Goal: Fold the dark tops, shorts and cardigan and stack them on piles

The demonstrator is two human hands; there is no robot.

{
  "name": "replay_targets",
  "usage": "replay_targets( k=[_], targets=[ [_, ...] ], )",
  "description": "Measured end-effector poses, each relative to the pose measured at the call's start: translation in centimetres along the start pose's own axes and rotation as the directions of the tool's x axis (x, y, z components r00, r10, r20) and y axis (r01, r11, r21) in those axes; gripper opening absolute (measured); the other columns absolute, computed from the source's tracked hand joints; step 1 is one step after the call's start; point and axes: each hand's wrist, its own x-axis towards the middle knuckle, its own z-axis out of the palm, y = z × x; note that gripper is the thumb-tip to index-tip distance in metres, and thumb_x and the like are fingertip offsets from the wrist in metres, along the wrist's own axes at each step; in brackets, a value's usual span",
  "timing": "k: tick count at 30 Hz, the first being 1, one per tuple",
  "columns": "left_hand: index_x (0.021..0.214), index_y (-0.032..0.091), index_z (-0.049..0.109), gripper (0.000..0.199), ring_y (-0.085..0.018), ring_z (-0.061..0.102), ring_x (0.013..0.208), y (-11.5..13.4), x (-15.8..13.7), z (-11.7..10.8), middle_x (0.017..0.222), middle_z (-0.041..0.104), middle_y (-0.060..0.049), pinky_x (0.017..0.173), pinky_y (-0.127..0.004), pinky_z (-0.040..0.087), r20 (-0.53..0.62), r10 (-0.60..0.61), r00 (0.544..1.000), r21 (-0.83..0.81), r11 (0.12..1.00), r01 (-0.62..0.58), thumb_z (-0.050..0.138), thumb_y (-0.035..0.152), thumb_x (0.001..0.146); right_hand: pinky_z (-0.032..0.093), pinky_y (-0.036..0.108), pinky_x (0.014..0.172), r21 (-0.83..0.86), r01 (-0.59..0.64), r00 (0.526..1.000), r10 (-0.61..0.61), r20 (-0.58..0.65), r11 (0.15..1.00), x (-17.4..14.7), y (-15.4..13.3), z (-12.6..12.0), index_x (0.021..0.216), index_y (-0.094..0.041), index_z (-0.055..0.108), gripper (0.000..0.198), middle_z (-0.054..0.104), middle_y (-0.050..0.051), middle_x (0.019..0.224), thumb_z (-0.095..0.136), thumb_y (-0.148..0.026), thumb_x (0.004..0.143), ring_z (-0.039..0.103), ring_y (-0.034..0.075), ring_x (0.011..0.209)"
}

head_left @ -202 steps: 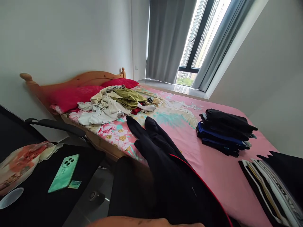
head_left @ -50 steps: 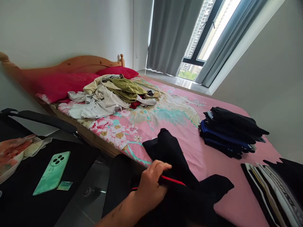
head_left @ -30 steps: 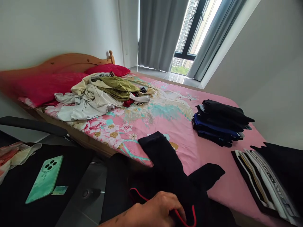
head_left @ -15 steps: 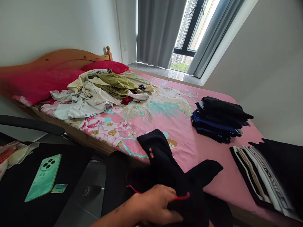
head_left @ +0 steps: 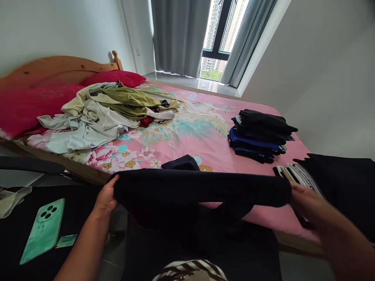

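Observation:
A black garment (head_left: 199, 189) is stretched wide between my two hands, over the front edge of the bed. My left hand (head_left: 107, 197) is closed on its left end. My right hand (head_left: 307, 203) grips the right end, partly smeared by motion. The cloth hangs down toward my lap and merges with other dark fabric, so its lower outline and its kind cannot be made out. Just behind its upper edge, a dark piece of cloth (head_left: 184, 163) lies on the pink flowered bedsheet (head_left: 202, 146).
Folded dark clothes (head_left: 260, 134) are stacked on the bed's right side, near a row of folded light garments (head_left: 301, 177) and black cloth (head_left: 345, 187). Rumpled clothes (head_left: 99, 113) lie by the red pillows (head_left: 38, 103). A green phone (head_left: 43, 230) and a card (head_left: 66, 240) rest at left.
My left hand has come into view. The black garment, gathered near my lap before, is now lifted and pulled out sideways between both hands. The view has shifted slightly.

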Motion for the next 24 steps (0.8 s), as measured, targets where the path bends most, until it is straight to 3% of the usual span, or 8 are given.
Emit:
replay_targets(
  k=[4,7,10,13,17,19,22,24],
  targets=[
    [0.087,0.013,0.064,0.015,-0.018,0.066,0.06,-1.5,0.3,-3.2,0.068,0.07,-0.002,0.06,-0.029,0.055,0.096,-0.046,0.994,0.229,0.973,0.023,0.064,0.014,0.072,0.037,0.03,0.045,0.177,-0.329,0.913,0.36,-0.19,0.928,3.7,3.3,-4.2,0.072,-0.022,0.068,0.022,0.055,0.003,0.058,0.081,-0.035,0.059,0.053,0.01,0.048],
    [0.091,0.014,0.064,0.029,-0.023,0.067,0.069,-2.7,0.8,-3.6,0.073,0.07,-0.005,0.065,-0.034,0.054,0.165,-0.012,0.986,0.503,0.861,-0.074,0.073,0.021,0.064,0.039,0.03,0.05,0.269,-0.256,0.88,0.339,-0.332,0.929,3.2,3.6,-4.6,0.074,-0.024,0.066,0.023,0.057,0.001,0.064,0.082,-0.029,0.057,0.054,0.009,0.054],
    [0.101,0.012,0.062,0.048,-0.032,0.063,0.095,-2.9,1.6,-3.4,0.093,0.069,-0.012,0.083,-0.04,0.05,0.114,0.226,0.967,0.79,0.569,-0.226,0.076,0.03,0.059,0.042,0.03,0.057,0.199,-0.222,0.93,0.269,-0.25,0.954,1.5,3.0,-1.9,0.076,-0.024,0.061,0.026,0.058,0.002,0.07,0.079,-0.035,0.061,0.055,0.01,0.061],
    [0.124,0.013,0.049,0.072,-0.033,0.051,0.117,-2.4,0.7,-1.6,0.123,0.057,-0.016,0.098,-0.043,0.041,0.182,0.472,0.863,0.843,0.377,-0.384,0.073,0.038,0.061,0.044,0.032,0.065,0.052,-0.105,0.986,0.111,-0.128,0.993,-0.2,1.6,1.9,0.08,-0.023,0.056,0.028,0.058,0.003,0.074,0.074,-0.04,0.068,0.057,0.014,0.068],
    [0.132,0.022,0.043,0.071,-0.028,0.051,0.118,-2.6,-5.9,4.1,0.133,0.051,-0.012,0.1,-0.04,0.041,0.52,0.424,0.742,0.608,0.426,-0.67,0.067,0.044,0.069,0.047,0.03,0.067,-0.019,0.131,0.989,-0.13,0.064,0.991,-2.3,-2.6,7.6,0.085,-0.021,0.057,0.023,0.058,0.002,0.079,0.068,-0.039,0.076,0.057,0.016,0.072],
    [0.133,0.027,0.043,0.071,-0.027,0.047,0.122,-3.9,-10.5,7.4,0.137,0.048,-0.008,0.104,-0.042,0.036,0.739,0.305,0.601,0.482,0.384,-0.787,0.07,0.042,0.069,0.047,0.028,0.066,-0.011,0.255,0.949,-0.248,0.193,0.967,-3.5,-5.5,10.5,0.085,-0.022,0.058,0.015,0.06,0.002,0.079,0.064,-0.035,0.08,0.058,0.015,0.072],
    [0.128,0.024,0.049,0.076,-0.028,0.046,0.121,-6.9,-16.0,10.9,0.133,0.05,-0.009,0.104,-0.043,0.035,0.915,0.168,0.366,0.265,0.43,-0.863,0.077,0.042,0.06,0.046,0.029,0.071,0.065,0.484,0.794,-0.47,0.385,0.872,-4.9,-9.2,13.9,0.085,-0.023,0.059,0.005,0.063,0.001,0.077,0.059,-0.027,0.083,0.058,0.014,0.071],
    [0.104,0.018,0.062,0.043,-0.023,0.057,0.096,-8.5,-17.7,11.8,0.105,0.063,-0.008,0.087,-0.036,0.046,0.907,0.122,0.404,0.266,0.578,-0.772,0.067,0.046,0.072,0.046,0.029,0.072,0.085,0.534,0.761,-0.522,0.386,0.841,-5.0,-10.4,15.2,0.084,-0.023,0.059,0.004,0.063,0.0,0.076,0.057,-0.026,0.084,0.057,0.013,0.07]
  ],
)
